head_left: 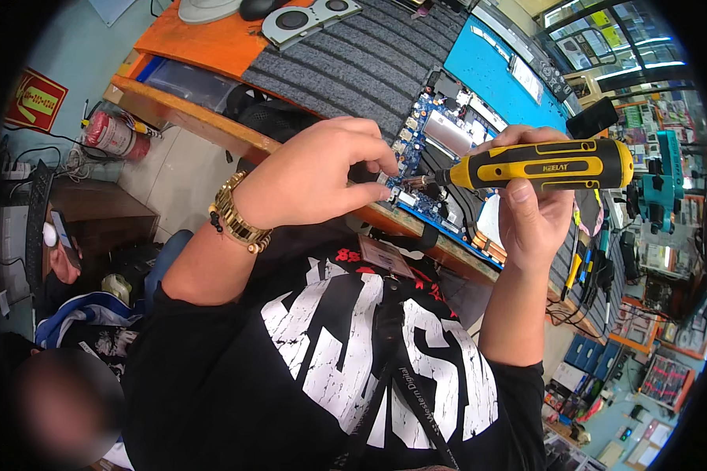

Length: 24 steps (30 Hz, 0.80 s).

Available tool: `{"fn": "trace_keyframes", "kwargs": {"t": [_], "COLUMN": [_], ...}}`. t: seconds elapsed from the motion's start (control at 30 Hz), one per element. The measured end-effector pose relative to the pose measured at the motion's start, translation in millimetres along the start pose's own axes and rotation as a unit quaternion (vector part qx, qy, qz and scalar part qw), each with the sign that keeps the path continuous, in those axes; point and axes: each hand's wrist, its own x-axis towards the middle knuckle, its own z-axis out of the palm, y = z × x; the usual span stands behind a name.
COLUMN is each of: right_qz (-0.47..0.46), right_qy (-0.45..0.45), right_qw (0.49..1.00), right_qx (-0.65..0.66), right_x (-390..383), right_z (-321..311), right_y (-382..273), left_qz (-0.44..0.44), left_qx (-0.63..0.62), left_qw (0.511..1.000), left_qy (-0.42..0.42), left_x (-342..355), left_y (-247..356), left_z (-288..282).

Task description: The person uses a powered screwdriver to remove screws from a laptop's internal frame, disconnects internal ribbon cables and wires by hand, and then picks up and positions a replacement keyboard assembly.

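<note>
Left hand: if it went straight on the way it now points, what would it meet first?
Probably the tip of the yellow-and-black screwdriver held in the right hand, just ahead of the left hand. Depth is unclear from this view, so parts on the blue circuit board might come first.

Right hand [532,224] is gripping a yellow-and-black screwdriver [546,166], bit [426,181] at a blue circuit board [424,108]. Left hand [326,169]'s just beside it.
</note>
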Motion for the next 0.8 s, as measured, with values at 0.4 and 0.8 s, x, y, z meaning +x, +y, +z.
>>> {"fn": "trace_keyframes", "kwargs": {"t": [0.4, 0.8], "right_qz": [-0.029, -0.042], "right_qy": [0.012, 0.012], "right_qw": [0.999, 0.998], "right_qx": [0.034, 0.037], "right_x": [7.9, 14.6], "right_z": [-13.5, -8.1], "right_y": [0.7, -1.0], "left_qz": [0.044, 0.002], "left_qx": [-0.073, -0.1], "left_qw": [0.995, 0.994], "left_qy": [0.044, 0.049], "left_x": [22.4, 23.5], "left_y": [-9.3, -11.3], "left_z": [9.5, 10.2]}}
